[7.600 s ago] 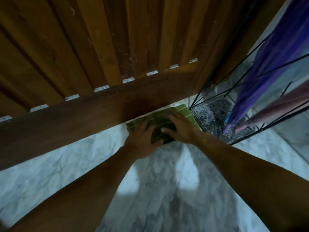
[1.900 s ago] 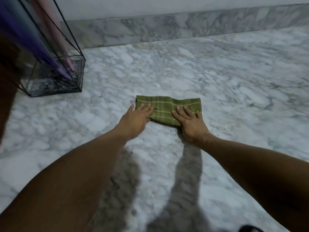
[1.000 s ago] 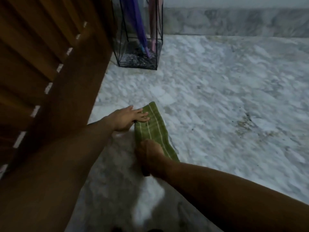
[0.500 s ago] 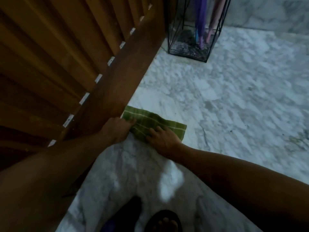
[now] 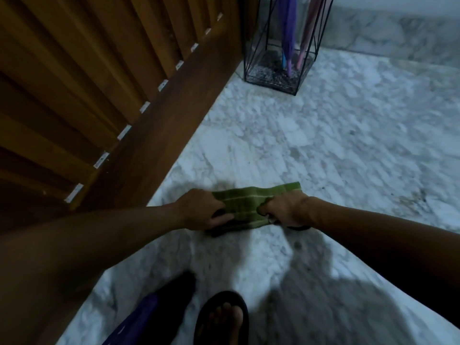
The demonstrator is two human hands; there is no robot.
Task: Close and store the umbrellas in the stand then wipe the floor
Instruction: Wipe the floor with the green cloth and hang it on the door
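A folded green striped cloth (image 5: 247, 207) lies on the white marble floor (image 5: 336, 150) in the middle of the view. My left hand (image 5: 202, 211) grips its left end with curled fingers. My right hand (image 5: 286, 211) grips its right end the same way. At the top, a black wire umbrella stand (image 5: 251, 73) holds a closed purple umbrella (image 5: 288, 28) and a closed pink umbrella (image 5: 310, 26), tips down.
A brown slatted wooden door (image 5: 112, 83) runs along the left, its bottom rail meeting the floor. A marble skirting (image 5: 398, 38) lines the far wall. My sandalled foot (image 5: 221, 319) shows at the bottom, with a purple garment (image 5: 134, 324) beside it.
The cloth has slid away from the door's bottom rail toward me. Both hands went from pressing flat on it to gripping its two ends.
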